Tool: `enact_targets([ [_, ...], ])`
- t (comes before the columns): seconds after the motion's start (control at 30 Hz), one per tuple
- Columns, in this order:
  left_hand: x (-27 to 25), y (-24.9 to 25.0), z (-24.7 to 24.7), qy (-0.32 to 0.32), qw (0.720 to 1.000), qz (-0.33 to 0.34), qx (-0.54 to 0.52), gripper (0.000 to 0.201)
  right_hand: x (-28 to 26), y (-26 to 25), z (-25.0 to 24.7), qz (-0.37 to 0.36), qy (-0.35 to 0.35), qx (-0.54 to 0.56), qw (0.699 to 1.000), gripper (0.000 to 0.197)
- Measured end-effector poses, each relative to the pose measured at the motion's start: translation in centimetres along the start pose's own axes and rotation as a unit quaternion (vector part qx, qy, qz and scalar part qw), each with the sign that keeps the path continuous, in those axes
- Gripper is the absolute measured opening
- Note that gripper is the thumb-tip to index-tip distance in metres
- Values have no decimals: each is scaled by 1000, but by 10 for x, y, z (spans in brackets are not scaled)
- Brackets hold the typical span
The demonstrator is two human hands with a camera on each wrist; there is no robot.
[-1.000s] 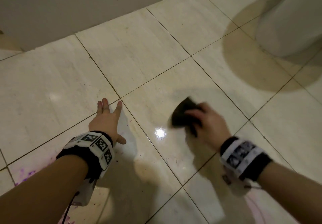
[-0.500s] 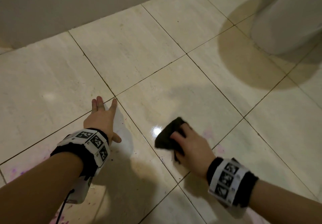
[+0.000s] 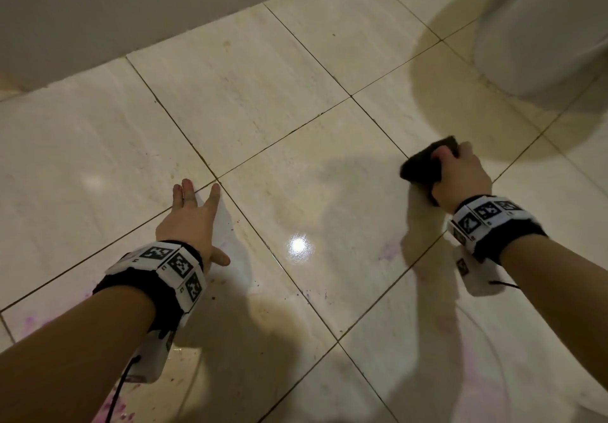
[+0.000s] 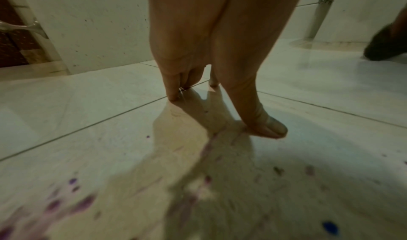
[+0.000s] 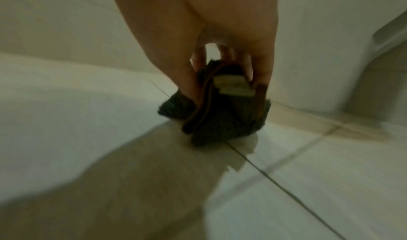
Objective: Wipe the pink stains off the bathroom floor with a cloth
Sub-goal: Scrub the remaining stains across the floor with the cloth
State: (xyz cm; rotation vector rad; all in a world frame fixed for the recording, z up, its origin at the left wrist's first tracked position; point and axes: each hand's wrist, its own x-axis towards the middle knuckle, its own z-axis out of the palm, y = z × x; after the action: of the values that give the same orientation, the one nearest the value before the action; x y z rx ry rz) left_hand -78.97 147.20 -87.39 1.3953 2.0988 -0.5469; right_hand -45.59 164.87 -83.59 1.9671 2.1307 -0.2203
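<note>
My right hand (image 3: 455, 172) grips a dark fluffy cloth (image 3: 424, 162) and presses it onto the cream tiled floor at the right, near the toilet's shadow. The right wrist view shows the cloth (image 5: 222, 118) bunched under curled fingers, a pale label on it. My left hand (image 3: 194, 215) lies flat on the floor with fingers spread, holding nothing; in the left wrist view the fingertips (image 4: 174, 97) touch the tile. Faint pink stains (image 3: 390, 251) remain between the hands. Stronger purple-pink stains (image 3: 29, 324) sit by my left forearm, and pink stains (image 4: 66, 202) spread under the left wrist.
A white toilet base (image 3: 546, 30) stands at the far right. A pale wall (image 3: 131, 4) runs along the top. A white pipe (image 4: 319, 12) rises from the floor. A cable (image 3: 115, 399) hangs from the left wrist device.
My right hand has swept the cloth across the floor: first nearer and leftward, then far to the right toward the toilet's shadow. The left hand has stayed planted on the tile.
</note>
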Motion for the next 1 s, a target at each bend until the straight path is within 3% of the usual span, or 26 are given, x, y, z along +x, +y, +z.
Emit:
enact_targets([
  [0.1,1,1,-1,-5,1000,-5,0,130,-12,5,18,0,-49,-18,999,56],
  [0.23,2,3,-1,-3,1000,-9,4,132,-74,-25,33,-136,-56,24,989,53],
  [0.37,0,2,-2,0,1000,-9,10,132,-154,-74,50,-267,-104,50,957,50],
  [0.43,-1,1,-2,0,1000,-6,6,131,-169,-87,54,-300,-132,58,943,50],
  [0.53,-1,-2,0,-1,1000,1,-6,129,-150,-80,40,-259,-123,129,949,42],
  [0.6,-2,-5,1,-3,1000,10,-12,128,-119,-63,26,-188,-56,147,969,43],
  [0.7,0,-7,2,-2,1000,19,-15,128,-68,-26,12,-81,23,43,996,47],
  [0.8,1,-6,3,0,1000,19,-12,128,-47,-2,18,-8,-40,-17,999,51],
  [0.9,2,-5,3,2,1000,15,-8,129,-65,-8,29,-17,-47,-20,999,51],
  [1.0,0,-4,2,4,1000,14,-8,128,-106,-39,36,-87,-66,-4,994,46],
])
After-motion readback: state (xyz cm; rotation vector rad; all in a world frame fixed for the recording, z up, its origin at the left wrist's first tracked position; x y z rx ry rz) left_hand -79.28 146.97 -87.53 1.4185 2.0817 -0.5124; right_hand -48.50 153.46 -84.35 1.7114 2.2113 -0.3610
